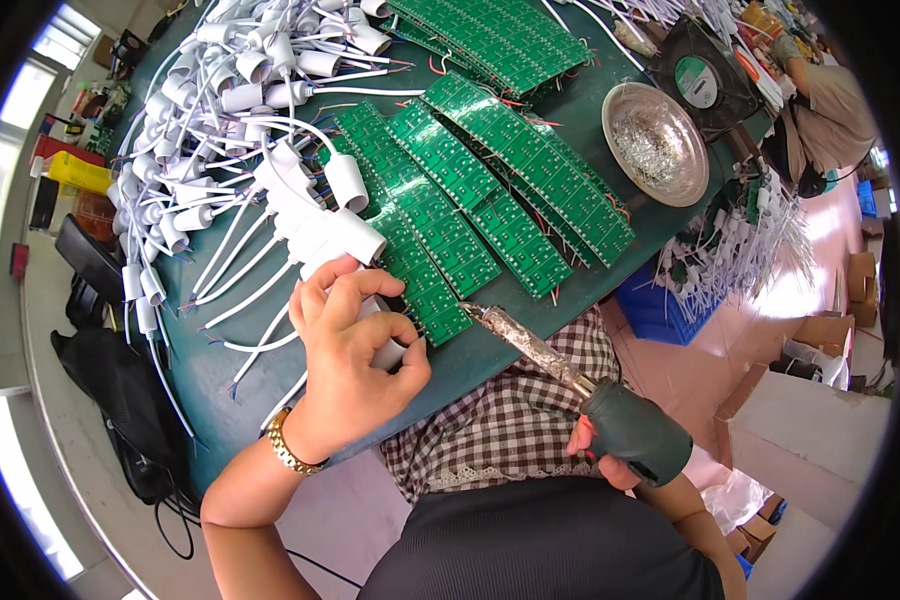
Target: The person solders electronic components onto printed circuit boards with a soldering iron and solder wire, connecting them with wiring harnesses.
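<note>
My left hand (pixel 355 345) is closed with curled fingers around a white plastic housing (pixel 388 355), mostly hidden by the fingers, at the near edge of the circuit board panels. In my right hand (pixel 610 460) is a soldering iron (pixel 535 345) with a thick dark green handle, its tip pointing up and left beside the lower corner of a panel. Green circuit board panels (pixel 420 215) lie overlapping in strips across the table. Left of them, white housings (pixel 345 235) with white cables stand in a row, their stripped wire ends spread toward the left.
A big heap of white cabled housings (pixel 235 95) covers the far left of the green table (pixel 390 425). At the right stand a metal bowl (pixel 660 195) of shiny scraps and a black fan (pixel 705 75). A blue crate (pixel 660 310) of cabled parts sits below; another person (pixel 830 110) is beyond.
</note>
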Demonstrator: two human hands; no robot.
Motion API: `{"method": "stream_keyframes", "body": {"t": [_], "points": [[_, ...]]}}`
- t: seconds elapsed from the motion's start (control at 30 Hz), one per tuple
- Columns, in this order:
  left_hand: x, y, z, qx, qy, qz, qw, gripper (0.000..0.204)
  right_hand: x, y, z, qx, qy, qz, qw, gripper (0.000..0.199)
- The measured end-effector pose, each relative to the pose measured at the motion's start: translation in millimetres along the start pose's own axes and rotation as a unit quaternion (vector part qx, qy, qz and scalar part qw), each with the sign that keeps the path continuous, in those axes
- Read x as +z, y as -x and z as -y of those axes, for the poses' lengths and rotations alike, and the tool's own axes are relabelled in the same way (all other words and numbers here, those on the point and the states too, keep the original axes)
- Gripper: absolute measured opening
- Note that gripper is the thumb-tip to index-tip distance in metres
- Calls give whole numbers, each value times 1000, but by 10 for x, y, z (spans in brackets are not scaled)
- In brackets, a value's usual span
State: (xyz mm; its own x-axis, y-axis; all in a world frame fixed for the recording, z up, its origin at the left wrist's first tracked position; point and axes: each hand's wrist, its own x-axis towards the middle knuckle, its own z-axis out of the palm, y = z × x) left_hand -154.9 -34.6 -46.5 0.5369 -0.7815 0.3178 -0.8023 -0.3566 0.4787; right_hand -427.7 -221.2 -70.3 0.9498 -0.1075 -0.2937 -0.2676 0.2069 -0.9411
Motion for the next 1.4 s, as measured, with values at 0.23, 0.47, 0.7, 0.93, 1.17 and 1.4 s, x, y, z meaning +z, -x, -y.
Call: {"method": "stream_keyframes", "body": {"t": [0.23,0.47,0.7,0.93,1.17,1.4], "points": [[10,24,-6,2,-11,-7,1000,15,44,27,-260,-154,13,-66,986,58],[4,60,-57,20,-34,-22,999,17,162,137,-246,-170,-29,-151,973,69],[-425,-313,59,164,52,-108,979,36,129,238,-108,-224,-12,-204,953,63],[-311,-1553,705,-102,-139,169,970,49,181,186,92,-275,-28,-221,935,60],[-656,-1387,675,-60,-109,241,963,90,2,346,-87,-295,-18,-259,919,58],[-1263,-1153,469,56,-60,352,932,35,-232,310,-94,-330,-39,-315,889,51]]}}
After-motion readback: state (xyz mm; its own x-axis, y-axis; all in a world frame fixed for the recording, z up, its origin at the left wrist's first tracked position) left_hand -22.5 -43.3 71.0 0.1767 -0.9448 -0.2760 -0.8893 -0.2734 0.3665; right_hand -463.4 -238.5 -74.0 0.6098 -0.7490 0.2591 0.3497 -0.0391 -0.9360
